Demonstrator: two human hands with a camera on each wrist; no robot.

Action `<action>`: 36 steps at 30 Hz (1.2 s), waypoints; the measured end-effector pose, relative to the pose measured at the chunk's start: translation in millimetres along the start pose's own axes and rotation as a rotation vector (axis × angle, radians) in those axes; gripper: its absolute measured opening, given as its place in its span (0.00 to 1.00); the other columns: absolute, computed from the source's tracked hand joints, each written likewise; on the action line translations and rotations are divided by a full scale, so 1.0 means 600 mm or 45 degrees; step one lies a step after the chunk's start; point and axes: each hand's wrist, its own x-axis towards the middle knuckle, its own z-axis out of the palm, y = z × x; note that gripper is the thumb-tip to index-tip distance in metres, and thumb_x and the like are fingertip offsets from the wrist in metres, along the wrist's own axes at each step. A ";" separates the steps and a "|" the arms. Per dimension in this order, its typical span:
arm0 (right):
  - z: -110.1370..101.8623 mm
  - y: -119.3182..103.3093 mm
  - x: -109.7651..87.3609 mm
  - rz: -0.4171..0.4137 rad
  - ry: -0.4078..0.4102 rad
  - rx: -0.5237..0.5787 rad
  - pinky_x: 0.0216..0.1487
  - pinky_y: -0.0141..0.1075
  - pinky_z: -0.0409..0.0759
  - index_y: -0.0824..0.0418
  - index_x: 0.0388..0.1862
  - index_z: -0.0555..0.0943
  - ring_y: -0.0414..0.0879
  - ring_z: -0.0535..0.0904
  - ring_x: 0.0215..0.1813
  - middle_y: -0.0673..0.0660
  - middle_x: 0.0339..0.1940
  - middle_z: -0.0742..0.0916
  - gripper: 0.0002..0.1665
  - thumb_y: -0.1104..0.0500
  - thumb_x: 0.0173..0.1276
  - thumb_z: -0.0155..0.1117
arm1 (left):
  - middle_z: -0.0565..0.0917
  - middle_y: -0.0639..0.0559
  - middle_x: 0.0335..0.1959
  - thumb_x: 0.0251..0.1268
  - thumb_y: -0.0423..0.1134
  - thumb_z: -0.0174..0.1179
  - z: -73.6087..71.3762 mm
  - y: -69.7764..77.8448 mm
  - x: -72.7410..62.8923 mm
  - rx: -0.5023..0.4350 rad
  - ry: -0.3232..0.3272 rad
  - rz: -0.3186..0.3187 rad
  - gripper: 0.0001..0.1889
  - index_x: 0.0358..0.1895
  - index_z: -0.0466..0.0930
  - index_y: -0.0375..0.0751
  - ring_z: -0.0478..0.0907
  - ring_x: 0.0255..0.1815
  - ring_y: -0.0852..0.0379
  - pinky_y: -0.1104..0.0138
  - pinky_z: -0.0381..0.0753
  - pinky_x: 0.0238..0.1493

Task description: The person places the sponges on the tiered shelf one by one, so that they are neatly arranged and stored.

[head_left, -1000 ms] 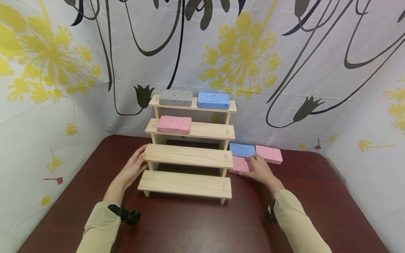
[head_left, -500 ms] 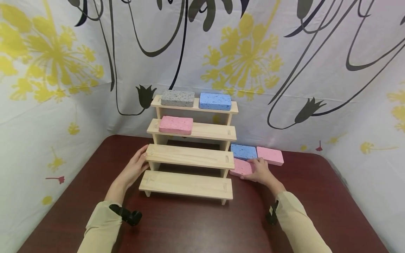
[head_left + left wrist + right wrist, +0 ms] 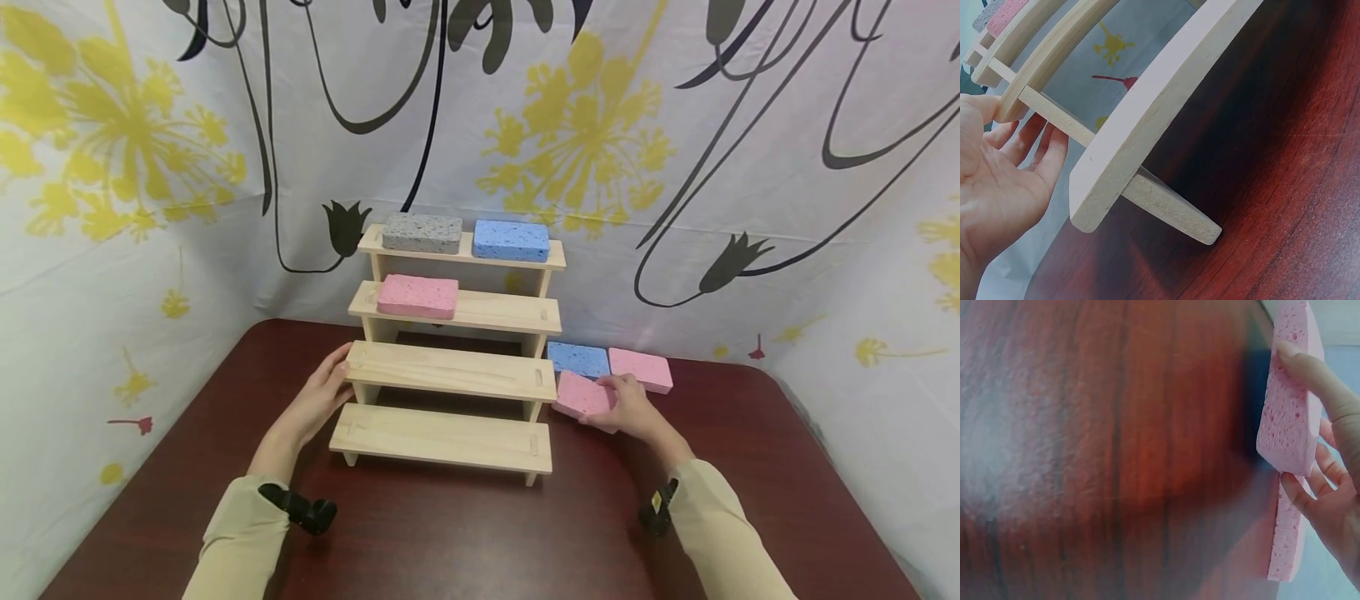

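Observation:
My right hand [image 3: 633, 408] holds a pink sponge [image 3: 581, 394] by its edges beside the right end of the wooden tiered stand [image 3: 450, 367]. In the right wrist view the thumb lies along one edge of this porous sponge [image 3: 1288, 406], with the fingers round its other side. On the stand's left, my left hand [image 3: 322, 392] grips the end of the second step from the bottom. The left wrist view shows the thumb over that step's end [image 3: 1013, 106] and the fingers beneath.
A grey sponge [image 3: 422, 233] and a blue sponge [image 3: 511, 241] lie on the top step, a pink sponge [image 3: 417, 297] one step below. Another blue sponge [image 3: 577, 359] and pink sponge [image 3: 642, 369] lie on the dark red table [image 3: 465, 533], near the patterned cloth wall [image 3: 750, 167].
My right hand has drawn the pink sponge to the right, away from the stand and the blue sponge, and tilted it. The left hand keeps its place on the step.

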 end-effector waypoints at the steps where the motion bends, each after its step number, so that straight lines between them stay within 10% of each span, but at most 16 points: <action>1: -0.002 -0.001 0.000 0.001 0.005 0.010 0.50 0.52 0.71 0.67 0.56 0.70 0.59 0.63 0.52 0.69 0.54 0.68 0.49 0.41 0.40 0.75 | 0.41 0.41 0.74 0.73 0.51 0.35 0.000 0.000 0.000 0.003 0.002 0.000 0.32 0.73 0.35 0.45 0.42 0.73 0.43 0.48 0.47 0.72; 36: -0.069 -0.073 -0.002 -0.193 0.269 0.312 0.45 0.43 0.73 0.68 0.54 0.63 0.56 0.65 0.50 0.66 0.50 0.67 0.40 0.58 0.44 0.71 | 0.40 0.41 0.74 0.73 0.51 0.35 -0.001 -0.003 0.002 0.001 0.007 -0.004 0.32 0.73 0.35 0.46 0.42 0.73 0.44 0.48 0.47 0.72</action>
